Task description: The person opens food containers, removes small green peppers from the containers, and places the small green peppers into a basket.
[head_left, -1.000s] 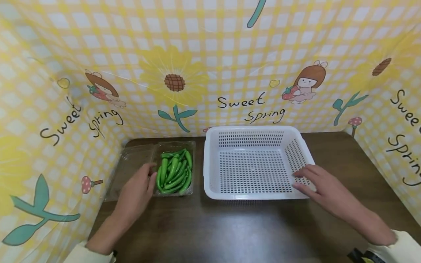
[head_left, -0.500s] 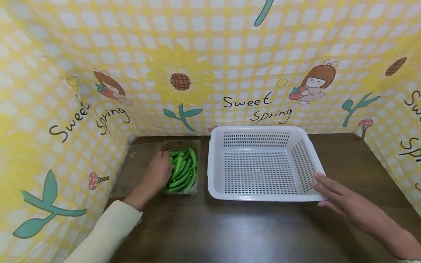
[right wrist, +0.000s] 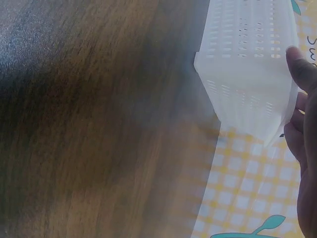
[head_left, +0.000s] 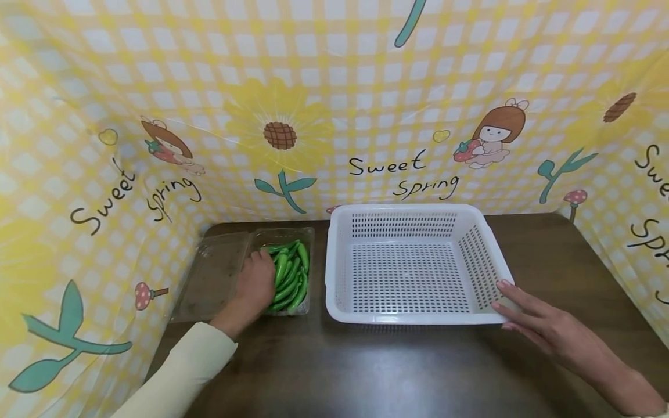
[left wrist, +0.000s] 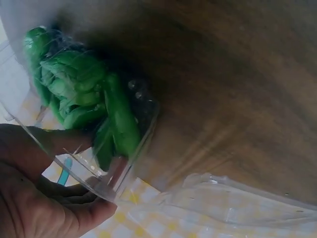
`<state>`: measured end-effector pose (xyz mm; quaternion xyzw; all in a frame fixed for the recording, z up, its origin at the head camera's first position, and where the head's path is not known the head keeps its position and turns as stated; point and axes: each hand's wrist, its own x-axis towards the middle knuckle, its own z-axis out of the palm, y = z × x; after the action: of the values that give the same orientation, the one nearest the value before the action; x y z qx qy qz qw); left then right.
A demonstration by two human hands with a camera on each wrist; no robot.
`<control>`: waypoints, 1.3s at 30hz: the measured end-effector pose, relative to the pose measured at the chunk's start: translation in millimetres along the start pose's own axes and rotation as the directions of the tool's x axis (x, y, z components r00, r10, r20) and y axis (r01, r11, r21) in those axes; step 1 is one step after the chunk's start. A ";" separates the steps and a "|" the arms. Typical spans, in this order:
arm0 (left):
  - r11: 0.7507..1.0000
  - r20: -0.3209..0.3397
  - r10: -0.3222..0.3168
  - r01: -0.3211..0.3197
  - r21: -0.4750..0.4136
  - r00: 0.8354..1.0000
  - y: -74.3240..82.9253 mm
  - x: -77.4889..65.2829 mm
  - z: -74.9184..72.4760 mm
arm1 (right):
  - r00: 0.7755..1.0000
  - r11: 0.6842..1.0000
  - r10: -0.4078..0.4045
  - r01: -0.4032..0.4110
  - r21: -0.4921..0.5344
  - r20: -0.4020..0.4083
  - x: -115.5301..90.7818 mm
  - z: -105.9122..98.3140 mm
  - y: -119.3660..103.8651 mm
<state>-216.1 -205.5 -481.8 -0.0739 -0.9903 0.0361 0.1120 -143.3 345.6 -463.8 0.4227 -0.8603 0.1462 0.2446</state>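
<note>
Several green peppers lie in a clear plastic box on the left of the table. My left hand reaches over the box's left side in the head view. In the left wrist view its thumb and a fingertip lie on either side of a green pepper, seen partly through the plastic. A white perforated basket stands right of the box, with nothing in it. My right hand rests on its front right corner, fingers mostly straight over the rim and the thumb against the front.
The box's clear lid lies folded open to the left. A patterned cloth rises behind and at both sides of the brown table.
My left hand has moved right from beside the box onto the peppers. My right hand has shifted outward to the basket's front right corner. The head view has shifted slightly.
</note>
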 end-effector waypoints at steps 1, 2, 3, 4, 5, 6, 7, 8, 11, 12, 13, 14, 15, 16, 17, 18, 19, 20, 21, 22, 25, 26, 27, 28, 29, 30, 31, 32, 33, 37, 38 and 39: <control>1.000 -0.014 0.008 -0.008 0.017 1.000 -0.2 -0.8 -0.2 | 1.000 1.000 -0.003 0.003 -0.002 -0.007 0.3 0.1 -0.3; 0.999 -0.026 0.020 -0.019 0.035 0.999 -0.5 -1.2 -0.5 | 1.000 1.000 -0.004 0.004 -0.003 -0.011 0.7 0.1 -0.6; 0.998 -0.039 0.030 -0.028 0.048 0.999 -1.2 -1.2 -0.4 | 1.000 1.000 -0.006 0.006 -0.003 -0.015 1.1 0.1 -0.8; 0.998 -0.053 0.035 -0.033 0.045 0.998 -1.7 -1.0 -0.4 | 1.000 1.000 -0.003 0.003 -0.005 -0.016 1.4 -0.1 -1.1; 0.999 -0.063 0.034 -0.032 0.035 0.997 -2.2 -0.5 -0.2 | 1.000 1.000 -0.002 0.002 -0.006 -0.016 1.9 -0.3 -1.4; 0.999 -0.072 0.038 -0.036 0.022 0.997 -3.1 0.2 -0.6 | 1.000 1.000 0.001 -0.001 -0.008 -0.015 2.1 -0.6 -1.8; 1.000 -0.074 0.031 -0.031 0.000 0.997 -3.9 1.2 -0.7 | 1.000 1.000 0.006 -0.006 -0.005 -0.012 2.4 -0.9 -2.2; 0.999 -0.071 0.013 -0.015 -0.035 0.997 -4.6 2.3 -1.4 | 1.000 1.000 0.011 -0.011 -0.009 -0.008 2.8 -1.2 -2.6; 0.989 -0.052 -0.048 0.041 -0.139 0.997 -6.1 5.4 -6.0 | 1.000 1.000 0.023 -0.022 -0.015 0.004 3.9 -2.7 -4.0; 0.984 -0.043 -0.068 0.060 -0.168 0.997 -6.3 6.3 -8.5 | 1.000 1.000 0.024 -0.024 -0.017 0.005 4.2 -3.0 -4.4; 0.978 -0.032 -0.086 0.078 -0.193 0.996 -6.3 7.2 -11.3 | 1.000 0.999 0.026 -0.026 -0.019 0.007 4.4 -3.3 -4.6; 0.972 -0.025 -0.101 0.093 -0.215 0.995 -6.0 8.1 -14.8 | 1.000 0.999 0.028 -0.027 -0.025 0.008 4.7 -3.5 -4.8; 0.968 -0.022 -0.108 0.100 -0.231 0.994 -5.4 9.3 -18.3 | 1.000 0.999 0.029 -0.028 -0.026 0.008 4.7 -3.7 -5.0; 0.964 -0.022 -0.116 0.107 -0.245 0.993 -4.2 11.0 -22.0 | 1.000 0.999 0.027 -0.027 -0.028 0.006 4.7 -3.9 -5.1; 0.960 -0.023 -0.125 0.115 -0.257 0.992 -2.5 12.8 -26.4 | 1.000 0.999 0.027 -0.027 -0.034 0.006 4.3 -3.9 -5.3; 0.955 -0.025 -0.125 0.113 -0.274 0.992 -0.4 15.1 -30.8 | 1.000 0.999 0.027 -0.027 -0.035 0.003 3.7 -4.0 -5.4; 0.950 -0.028 -0.127 0.114 -0.291 0.992 1.4 17.4 -35.8 | 1.000 0.999 0.023 -0.023 -0.033 -0.002 4.3 -3.6 -5.1; 0.945 -0.028 -0.127 0.112 -0.307 0.991 3.6 19.8 -41.0 | 1.000 0.999 0.019 -0.019 -0.030 -0.006 4.6 -3.5 -4.8; 0.940 -0.028 -0.125 0.109 -0.324 0.992 6.2 22.4 -46.2 | 1.000 1.000 0.017 -0.017 -0.025 -0.008 4.9 -3.3 -4.6; 0.935 -0.027 -0.120 0.104 -0.340 0.992 8.9 25.3 -51.7 | 1.000 1.000 0.014 -0.014 -0.017 -0.013 5.1 -3.1 -4.4; 0.923 -0.024 -0.088 0.072 -0.378 0.996 18.9 34.5 -67.2 | 1.000 1.000 0.010 -0.010 0.006 -0.022 5.7 -2.9 -4.3; 0.920 -0.030 -0.075 0.058 -0.387 0.997 23.1 38.1 -71.5 | 1.000 1.000 0.012 -0.012 0.012 -0.022 5.6 -3.2 -4.2; 0.916 -0.036 -0.065 0.045 -0.399 0.997 27.5 42.0 -75.5 | 1.000 1.000 0.014 -0.013 0.020 -0.024 5.5 -3.4 -4.2; 0.912 -0.047 -0.050 0.027 -0.409 0.998 32.3 45.9 -79.3 | 0.999 0.999 0.015 -0.014 0.028 -0.030 5.3 -3.4 -4.1; 0.908 -0.059 -0.038 0.009 -0.418 0.998 37.3 49.8 -82.3 | 0.999 0.999 0.021 -0.020 0.034 -0.032 5.0 -3.5 -4.1; 0.906 -0.072 -0.026 -0.007 -0.424 0.997 42.3 53.7 -84.3 | 0.999 0.999 0.025 -0.023 0.045 -0.039 4.5 -3.6 -4.2; 0.904 -0.089 -0.013 -0.027 -0.428 0.996 47.6 57.6 -86.0 | 0.999 0.998 0.028 -0.026 0.054 -0.044 3.8 -3.5 -4.5; 0.900 -0.106 0.001 -0.047 -0.433 0.994 52.8 61.1 -87.3 | 0.998 0.997 0.027 -0.024 0.068 -0.052 3.1 -3.1 -4.7; 0.900 -0.117 0.012 -0.062 -0.432 0.993 57.8 64.1 -88.3 | 0.998 0.997 0.026 -0.021 0.078 -0.059 2.5 -2.6 -5.0; 0.905 -0.144 0.048 -0.104 -0.411 0.988 76.9 74.8 -89.5 | 0.997 0.995 0.012 -0.005 0.100 -0.076 0.3 0.0 -6.4; 0.907 -0.142 0.055 -0.109 -0.407 0.988 81.6 77.2 -90.4 | 0.997 0.995 0.009 -0.001 0.099 -0.078 0.2 0.5 -6.4; 0.909 -0.140 0.064 -0.116 -0.400 0.988 86.2 79.9 -91.9 | 0.997 0.995 0.013 -0.006 0.095 -0.076 0.0 0.6 -6.5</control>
<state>-260.4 -103.0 -382.8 -0.1432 -0.9628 -0.1700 0.1534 -138.3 341.4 -464.1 0.4238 -0.8444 0.2042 0.2563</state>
